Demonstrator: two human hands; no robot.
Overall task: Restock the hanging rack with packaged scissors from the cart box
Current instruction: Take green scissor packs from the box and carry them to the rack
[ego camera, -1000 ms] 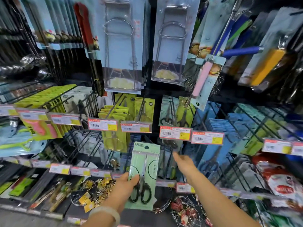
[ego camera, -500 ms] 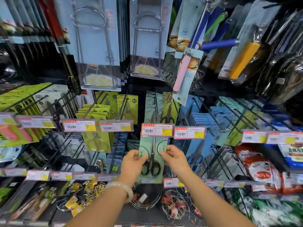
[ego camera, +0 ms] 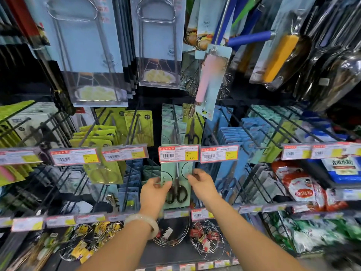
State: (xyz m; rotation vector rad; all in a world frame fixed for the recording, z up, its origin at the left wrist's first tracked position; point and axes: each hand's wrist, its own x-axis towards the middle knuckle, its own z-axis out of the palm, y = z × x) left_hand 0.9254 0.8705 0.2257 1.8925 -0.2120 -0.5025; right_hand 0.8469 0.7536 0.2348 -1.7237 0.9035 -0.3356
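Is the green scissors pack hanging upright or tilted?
Upright: the scissors pack stands vertical under the price tag, left hand and right hand pinching its edges.

Two hands (ego camera: 156, 190) (ego camera: 201, 184), one held scissors pack (ego camera: 176, 184), one bracelet (ego camera: 144, 222), two steamer-rack packs (ego camera: 156, 45) (ego camera: 86, 55) up front

Scissors pack (ego camera: 176, 184) top behind price tag (ego camera: 178, 153)

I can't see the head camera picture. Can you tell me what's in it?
Two hands hold a pale green scissors pack up to a shop rack: the left hand grips its left edge, the right hand pinches its right edge. Its top sits behind a red price tag, among other hanging kitchen tools.
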